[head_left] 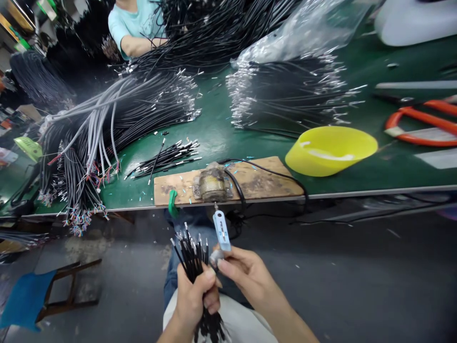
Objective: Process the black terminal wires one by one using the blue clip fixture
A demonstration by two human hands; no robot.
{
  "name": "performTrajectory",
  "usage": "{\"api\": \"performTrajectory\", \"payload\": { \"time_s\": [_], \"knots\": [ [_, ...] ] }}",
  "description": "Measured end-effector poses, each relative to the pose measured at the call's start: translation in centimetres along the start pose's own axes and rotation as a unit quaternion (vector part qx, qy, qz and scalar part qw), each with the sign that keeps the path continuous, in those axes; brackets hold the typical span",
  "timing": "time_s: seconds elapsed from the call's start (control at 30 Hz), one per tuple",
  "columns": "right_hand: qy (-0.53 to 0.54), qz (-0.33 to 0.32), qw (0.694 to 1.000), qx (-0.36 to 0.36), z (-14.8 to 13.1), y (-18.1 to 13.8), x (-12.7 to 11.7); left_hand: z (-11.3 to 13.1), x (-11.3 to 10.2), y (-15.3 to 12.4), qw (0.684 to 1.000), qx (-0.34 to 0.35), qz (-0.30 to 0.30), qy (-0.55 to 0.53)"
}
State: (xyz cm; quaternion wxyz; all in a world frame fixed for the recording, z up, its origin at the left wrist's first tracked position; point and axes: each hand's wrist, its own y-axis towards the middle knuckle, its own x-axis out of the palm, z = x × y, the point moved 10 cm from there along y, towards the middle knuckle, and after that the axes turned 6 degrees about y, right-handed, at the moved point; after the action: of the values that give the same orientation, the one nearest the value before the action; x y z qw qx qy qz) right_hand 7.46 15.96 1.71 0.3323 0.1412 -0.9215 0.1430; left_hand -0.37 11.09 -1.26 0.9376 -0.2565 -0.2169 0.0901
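Note:
My left hand [194,297] is closed around a bundle of short black wires [191,252], held upright over my lap with the stripped tips pointing up. My right hand [246,274] is just to the right of the bundle, its thumb and fingers pinched near the wire tips beside a small grey piece I cannot make out. A light blue slotted tab [222,229] hangs from a small motor-like device [212,183] fixed on a wooden board [264,183] at the table edge, right above my hands.
The green table [357,71] carries heaps of black and grey cables [117,109], a small pile of cut wires [167,157], a yellow bowl [330,150], orange-handled cutters [424,124] and a plastic bag. Another person in a light blue shirt [134,24] works across it. A blue-seated stool [39,295] stands at lower left.

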Motion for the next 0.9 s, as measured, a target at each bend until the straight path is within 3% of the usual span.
{"api": "performTrajectory", "payload": {
  "time_s": [0.1, 0.2, 0.3, 0.37, 0.43, 0.47, 0.53, 0.7, 0.83, 0.9],
  "knots": [
    [-0.082, 0.009, 0.996, -0.016, -0.4, -0.1, -0.2, 0.2, -0.1, -0.1, 1.000, 0.021, 0.002, 0.019],
    [-0.210, 0.066, 0.967, -0.126, -2.7, -0.9, -0.3, 0.8, -0.6, -0.2, 0.997, 0.057, 0.038, 0.041],
    [-0.351, 0.135, 0.871, -0.316, -6.2, -3.1, 1.1, 1.2, -0.6, -0.4, 0.994, 0.070, 0.062, 0.049],
    [-0.414, 0.136, 0.800, -0.412, -7.3, -4.6, 2.8, 1.3, -0.7, -0.6, 0.993, 0.070, 0.082, 0.044],
    [-0.446, 0.113, 0.760, -0.458, -7.5, -5.3, 4.0, 1.5, -1.0, -0.7, 0.991, 0.071, 0.105, 0.042],
    [-0.454, 0.099, 0.755, -0.464, -7.5, -5.3, 4.3, 1.6, -1.1, -0.7, 0.990, 0.072, 0.114, 0.040],
    [-0.445, 0.077, 0.768, -0.455, -7.4, -5.2, 4.5, 1.9, -1.0, -0.7, 0.989, 0.071, 0.120, 0.038],
    [-0.351, 0.009, 0.840, -0.414, -7.0, -5.0, 4.8, 3.1, -1.2, -0.3, 0.985, 0.084, 0.140, 0.052],
    [-0.294, 0.136, 0.881, -0.346, -6.9, -4.0, 1.2, 2.5, -1.0, -0.3, 0.989, 0.086, 0.112, 0.041],
    [-0.281, 0.125, 0.904, -0.296, -6.3, -2.9, 0.8, 2.3, -0.8, -0.5, 0.989, 0.095, 0.102, 0.048]
  ]
}}
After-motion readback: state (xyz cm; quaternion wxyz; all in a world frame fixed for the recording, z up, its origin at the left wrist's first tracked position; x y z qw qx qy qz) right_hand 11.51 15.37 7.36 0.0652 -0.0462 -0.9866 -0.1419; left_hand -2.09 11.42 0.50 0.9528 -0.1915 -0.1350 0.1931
